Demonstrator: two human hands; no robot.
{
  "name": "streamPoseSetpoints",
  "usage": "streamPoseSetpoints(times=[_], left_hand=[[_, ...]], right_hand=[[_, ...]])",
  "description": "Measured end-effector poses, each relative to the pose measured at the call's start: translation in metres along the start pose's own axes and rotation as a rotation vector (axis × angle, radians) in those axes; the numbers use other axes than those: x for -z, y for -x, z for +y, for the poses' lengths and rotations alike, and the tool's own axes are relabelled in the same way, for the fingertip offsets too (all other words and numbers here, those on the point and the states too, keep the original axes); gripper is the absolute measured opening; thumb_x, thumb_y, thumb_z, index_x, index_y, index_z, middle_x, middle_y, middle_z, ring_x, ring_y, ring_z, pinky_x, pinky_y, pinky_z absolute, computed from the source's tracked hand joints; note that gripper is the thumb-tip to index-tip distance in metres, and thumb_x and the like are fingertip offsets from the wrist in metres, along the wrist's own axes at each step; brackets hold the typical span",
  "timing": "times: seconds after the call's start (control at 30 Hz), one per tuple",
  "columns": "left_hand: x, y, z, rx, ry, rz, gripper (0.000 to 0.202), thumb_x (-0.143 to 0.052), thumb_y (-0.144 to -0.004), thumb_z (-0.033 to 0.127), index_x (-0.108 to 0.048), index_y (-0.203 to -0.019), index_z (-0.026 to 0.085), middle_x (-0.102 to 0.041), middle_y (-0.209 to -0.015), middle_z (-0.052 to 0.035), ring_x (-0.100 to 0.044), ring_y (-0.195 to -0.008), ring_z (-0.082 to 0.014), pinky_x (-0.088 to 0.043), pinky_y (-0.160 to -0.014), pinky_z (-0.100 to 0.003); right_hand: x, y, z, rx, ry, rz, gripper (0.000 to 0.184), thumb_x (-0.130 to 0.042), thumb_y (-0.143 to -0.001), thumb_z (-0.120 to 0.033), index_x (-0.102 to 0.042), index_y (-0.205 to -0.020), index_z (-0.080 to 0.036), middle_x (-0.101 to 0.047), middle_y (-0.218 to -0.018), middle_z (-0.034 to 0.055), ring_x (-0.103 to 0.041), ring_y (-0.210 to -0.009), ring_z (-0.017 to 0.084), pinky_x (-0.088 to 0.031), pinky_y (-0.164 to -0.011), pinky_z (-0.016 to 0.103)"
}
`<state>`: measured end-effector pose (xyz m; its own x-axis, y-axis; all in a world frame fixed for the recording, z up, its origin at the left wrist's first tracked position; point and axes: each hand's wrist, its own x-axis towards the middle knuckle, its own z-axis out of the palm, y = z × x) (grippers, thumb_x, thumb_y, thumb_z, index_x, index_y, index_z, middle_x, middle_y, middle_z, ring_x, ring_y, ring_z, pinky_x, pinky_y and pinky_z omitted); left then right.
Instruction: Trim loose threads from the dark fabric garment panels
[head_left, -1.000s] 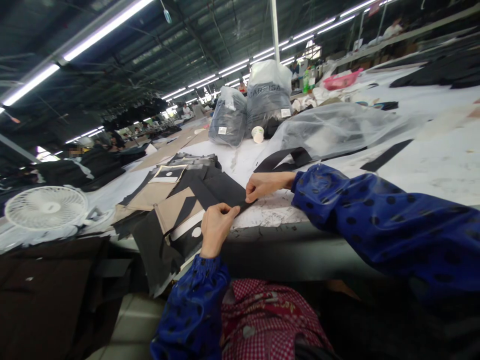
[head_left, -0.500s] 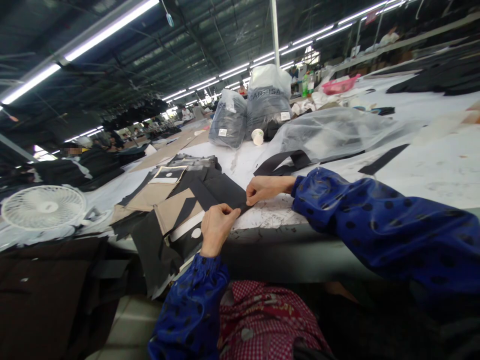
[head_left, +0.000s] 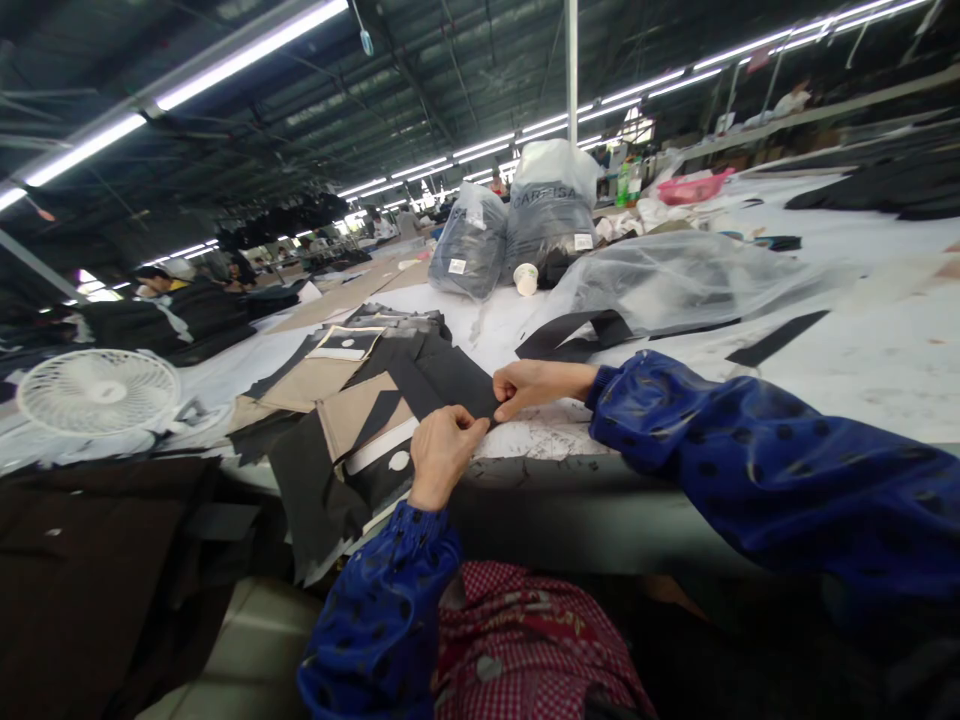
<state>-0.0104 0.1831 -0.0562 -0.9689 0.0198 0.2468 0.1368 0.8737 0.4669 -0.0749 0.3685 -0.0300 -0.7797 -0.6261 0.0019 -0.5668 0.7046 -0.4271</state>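
A dark fabric piece lies at the near edge of the white-covered table. My left hand pinches its near edge between thumb and fingers. Close beside it, my right hand is closed on the corner of the same piece. The fingertips of both hands almost meet, and the bit of cloth between them is mostly hidden. Left of the hands, a beige pocket piece with a white strip lies over dark cut cloth that hangs off the table edge.
A white fan stands at the left. Two plastic-bagged bundles and a paper cup are on the far side. Clear plastic sheeting, a black strip and a pink basket lie to the right.
The view has shifted slightly, so the surroundings sit a little further right and mostly lower. Both hands keep their pinch on the dark fabric piece, their fingertips slightly closer together.
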Motion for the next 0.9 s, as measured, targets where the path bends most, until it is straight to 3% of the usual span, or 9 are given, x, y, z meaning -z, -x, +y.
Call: streamPoseSetpoints(times=[0.17,0.3,0.37,0.47,0.57,0.63,0.7,0.77,0.9], left_hand=[[-0.002,-0.001,0.001,0.006,-0.012,0.022,0.024,-0.059,-0.076,0.042,-0.066,-0.065,0.022,-0.069,-0.072,-0.0045,-0.061,-0.073,-0.022,-0.034,-0.059,-0.029],[-0.012,-0.014,0.017,-0.001,-0.005,0.027,0.021,-0.058,-0.077,0.037,-0.067,-0.067,0.021,-0.07,-0.076,-0.0075,-0.063,-0.082,-0.0259,-0.038,-0.064,-0.031],[-0.014,-0.023,0.026,-0.03,0.013,0.019,0.021,-0.057,-0.078,0.035,-0.069,-0.071,0.02,-0.071,-0.08,-0.0101,-0.063,-0.089,-0.0288,-0.04,-0.069,-0.032],[-0.008,-0.031,0.025,-0.104,0.06,-0.044,0.026,-0.054,-0.082,0.035,-0.07,-0.073,0.016,-0.072,-0.079,-0.0115,-0.064,-0.089,-0.0281,-0.043,-0.072,-0.032],[0.006,-0.024,0.008,-0.165,0.25,-0.093,0.031,-0.045,-0.089,0.029,-0.067,-0.103,0.013,-0.074,-0.082,-0.0082,-0.067,-0.082,-0.0202,-0.046,-0.073,-0.028],[0.013,-0.012,-0.005,-0.192,0.393,-0.014,0.033,-0.046,-0.089,0.024,-0.06,-0.117,0.013,-0.074,-0.091,-0.0074,-0.066,-0.083,-0.0176,-0.047,-0.076,-0.027],[0.014,0.002,-0.012,-0.213,0.374,0.117,0.025,-0.055,-0.085,0.022,-0.065,-0.107,0.015,-0.072,-0.093,-0.0065,-0.064,-0.084,-0.0188,-0.047,-0.078,-0.03],[0.011,0.013,-0.011,-0.24,0.205,0.213,0.013,-0.063,-0.081,0.024,-0.069,-0.091,0.018,-0.07,-0.086,-0.0045,-0.061,-0.085,-0.0211,-0.045,-0.079,-0.032],[-0.001,0.019,0.0,-0.253,-0.066,0.254,0.008,-0.066,-0.08,0.028,-0.069,-0.081,0.02,-0.066,-0.079,-0.0031,-0.058,-0.088,-0.0236,-0.042,-0.079,-0.034]], right_hand=[[0.014,0.004,0.0,-0.046,0.129,0.018,0.021,-0.072,-0.071,-0.026,-0.063,-0.086,-0.013,-0.063,-0.079,0.0032,-0.053,-0.069,0.014,-0.034,-0.057,0.022],[0.021,0.008,0.0,0.14,0.006,0.121,0.016,-0.059,-0.078,-0.018,-0.064,-0.092,-0.013,-0.063,-0.082,0.0031,-0.054,-0.071,0.013,-0.038,-0.061,0.021],[0.018,0.004,0.005,0.214,-0.053,0.091,0.015,-0.053,-0.082,-0.018,-0.063,-0.092,-0.013,-0.062,-0.079,0.0024,-0.052,-0.069,0.012,-0.038,-0.061,0.021],[0.013,-0.002,0.019,0.202,-0.075,-0.026,0.015,-0.05,-0.084,-0.018,-0.061,-0.091,-0.011,-0.059,-0.076,0.0019,-0.049,-0.067,0.011,-0.037,-0.06,0.021],[0.012,-0.006,0.031,0.199,-0.14,-0.101,0.019,-0.05,-0.086,-0.023,-0.059,-0.098,-0.012,-0.058,-0.079,0.0014,-0.048,-0.066,0.01,-0.035,-0.057,0.021],[0.013,-0.006,0.034,0.193,-0.178,-0.14,0.021,-0.053,-0.086,-0.028,-0.059,-0.098,-0.012,-0.057,-0.075,-0.0001,-0.045,-0.062,0.009,-0.033,-0.053,0.02],[0.015,-0.006,0.032,0.183,-0.221,-0.167,0.024,-0.056,-0.085,-0.033,-0.058,-0.096,-0.012,-0.056,-0.074,-0.0007,-0.044,-0.06,0.009,-0.031,-0.051,0.02],[0.016,-0.004,0.028,0.173,-0.259,-0.176,0.026,-0.058,-0.084,-0.034,-0.058,-0.096,-0.011,-0.056,-0.075,-0.0003,-0.044,-0.06,0.009,-0.031,-0.051,0.02],[0.016,-0.001,0.019,0.128,-0.264,-0.159,0.029,-0.06,-0.081,-0.034,-0.057,-0.097,-0.01,-0.055,-0.075,0.0002,-0.043,-0.061,0.009,-0.032,-0.051,0.021]])
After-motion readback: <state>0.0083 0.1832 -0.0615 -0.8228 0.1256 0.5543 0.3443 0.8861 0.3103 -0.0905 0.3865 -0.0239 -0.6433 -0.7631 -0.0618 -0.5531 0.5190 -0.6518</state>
